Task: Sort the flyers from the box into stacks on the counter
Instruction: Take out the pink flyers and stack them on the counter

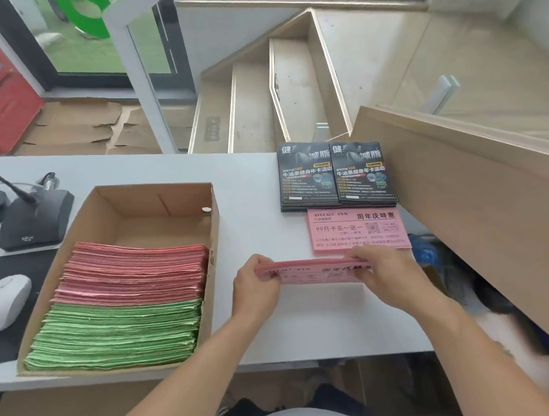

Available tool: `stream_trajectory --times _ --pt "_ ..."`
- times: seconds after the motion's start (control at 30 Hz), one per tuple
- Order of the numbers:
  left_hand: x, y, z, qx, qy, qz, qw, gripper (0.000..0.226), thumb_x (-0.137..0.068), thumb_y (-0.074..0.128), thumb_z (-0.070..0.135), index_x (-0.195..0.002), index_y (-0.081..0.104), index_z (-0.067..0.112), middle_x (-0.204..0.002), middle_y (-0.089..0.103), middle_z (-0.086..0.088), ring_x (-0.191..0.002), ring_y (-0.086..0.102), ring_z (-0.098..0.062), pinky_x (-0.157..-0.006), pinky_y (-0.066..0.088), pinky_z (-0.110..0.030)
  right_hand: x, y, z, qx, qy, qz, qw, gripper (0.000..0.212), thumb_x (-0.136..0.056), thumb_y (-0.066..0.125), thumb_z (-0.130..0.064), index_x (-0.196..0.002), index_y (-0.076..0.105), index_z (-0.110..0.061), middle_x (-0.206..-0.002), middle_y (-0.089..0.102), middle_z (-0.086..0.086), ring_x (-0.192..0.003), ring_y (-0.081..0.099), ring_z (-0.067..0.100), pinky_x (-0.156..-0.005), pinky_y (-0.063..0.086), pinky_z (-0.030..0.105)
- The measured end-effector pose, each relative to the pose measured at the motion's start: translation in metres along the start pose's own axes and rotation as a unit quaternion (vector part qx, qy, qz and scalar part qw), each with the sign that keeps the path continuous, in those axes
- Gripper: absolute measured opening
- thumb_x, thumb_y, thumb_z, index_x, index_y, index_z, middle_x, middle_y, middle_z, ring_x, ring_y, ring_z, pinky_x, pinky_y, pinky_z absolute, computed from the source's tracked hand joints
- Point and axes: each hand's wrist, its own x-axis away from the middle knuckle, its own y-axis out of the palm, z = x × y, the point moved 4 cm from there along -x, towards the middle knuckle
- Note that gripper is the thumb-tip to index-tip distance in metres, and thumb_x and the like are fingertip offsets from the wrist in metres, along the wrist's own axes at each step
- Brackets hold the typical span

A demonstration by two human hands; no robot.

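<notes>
We held a pink bundle (313, 273) by its short ends, left hand (255, 288) and right hand (385, 272) each curled round one, its long axis crosswise. The pink stack (357, 230) lay just beyond, nearer our right hand; the box (210, 247) sat left.

Box (213, 247) left holds pink (134, 268) and green flyers (118, 337); black stacks (335, 175) far right, pink stack (357, 230) nearer, pink bundle (316, 272) held nearest.
</notes>
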Motion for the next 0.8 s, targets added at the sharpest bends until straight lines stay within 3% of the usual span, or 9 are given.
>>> stream_trajectory --times 0.07,0.17,0.23,0.37,0.47,0.57,0.7,0.8 --pt "0.003 0.004 -0.007 -0.003 -0.001 -0.001 1.0 0.019 -0.083 0.07 0.008 -0.088 0.065 0.026 -0.085 0.071 0.01 -0.084 0.065 -0.011 -0.061 0.041 -0.019 0.002 0.012 0.011 -0.041 0.003 -0.007 0.999 0.02 -0.094 0.07 -0.022 -0.102 0.068 -0.041 -0.11 0.07 -0.019 -0.105 0.062 0.011 -0.088 0.055 0.032" --pt "0.007 0.006 -0.008 0.001 0.004 0.002 1.0 0.015 -0.087 0.071 0.013 -0.092 0.066 0.026 -0.089 0.071 0.01 -0.087 0.064 -0.007 -0.061 0.041 -0.016 0.001 0.015 0.021 -0.137 0.026 0.015 0.99 0.025 -0.091 0.075 -0.016 -0.096 0.066 -0.039 -0.101 0.069 -0.02 -0.099 0.062 0.003 -0.078 0.045 0.009" --pt "0.009 0.005 -0.008 0.005 0.009 0.008 1.0 0.015 -0.088 0.071 0.014 -0.095 0.065 0.026 -0.09 0.071 0.012 -0.086 0.064 -0.002 -0.061 0.042 -0.014 0.001 0.013 0.027 -0.158 0.041 0.023 0.986 0.024 -0.09 0.076 -0.014 -0.094 0.066 -0.035 -0.1 0.068 -0.019 -0.096 0.06 -0.002 -0.07 0.042 0.004" --pt "0.01 0.011 -0.013 0.013 0.014 0.006 1.0 0.017 -0.094 0.065 0.011 -0.103 0.062 0.026 -0.095 0.07 0.014 -0.09 0.062 0.0 -0.065 0.042 -0.011 0.0 0.022 0.04 -0.218 0.074 0.011 0.973 0.023 -0.092 0.074 -0.014 -0.099 0.067 -0.035 -0.104 0.07 -0.018 -0.1 0.062 0.003 -0.079 0.048 0.017" --pt "0.007 0.017 -0.013 0.012 0.013 -0.001 1.0 0.022 -0.097 0.06 0.011 -0.113 0.059 0.026 -0.104 0.068 0.013 -0.098 0.061 -0.007 -0.075 0.044 -0.018 0.002 0.032 0.044 -0.354 0.116 0.039 0.927 0.031 -0.092 0.072 -0.01 -0.106 0.069 -0.037 -0.104 0.074 -0.019 -0.104 0.066 0.004 -0.089 0.054 0.028" --pt "-0.002 0.025 -0.001 0.01 0.005 -0.016 1.0 0.025 -0.096 0.06 0.01 -0.114 0.059 0.029 -0.107 0.068 0.014 -0.101 0.062 -0.009 -0.082 0.046 -0.024 -0.002 0.029 0.049 -0.419 0.156 0.087 0.89 0.027 -0.093 0.072 -0.011 -0.109 0.07 -0.032 -0.103 0.076 -0.014 -0.101 0.07 0.008 -0.085 0.056 0.029" --pt "-0.026 0.042 0.031 0.014 -0.002 -0.015 1.0 0.023 -0.091 0.059 0.009 -0.103 0.057 0.029 -0.099 0.067 0.012 -0.093 0.065 -0.009 -0.072 0.05 -0.025 -0.021 0.007 0.064 -0.435 0.19 0.14 0.869 0.024 -0.093 0.07 -0.009 -0.113 0.065 -0.021 -0.106 0.076 -0.002 -0.096 0.073 0.016 -0.083 0.06 0.037" --pt "-0.048 0.063 0.053 -0.003 0.003 -0.033 0.999 0.025 -0.092 0.059 0.012 -0.113 0.057 0.026 -0.103 0.068 0.008 -0.095 0.068 -0.014 -0.082 0.056 -0.035 -0.039 -0.01 0.075 -0.369 0.213 0.178 0.887 0.025 -0.094 0.068 -0.009 -0.113 0.06 -0.023 -0.106 0.073 -0.002 -0.093 0.071 0.017 -0.08 0.06 0.039"
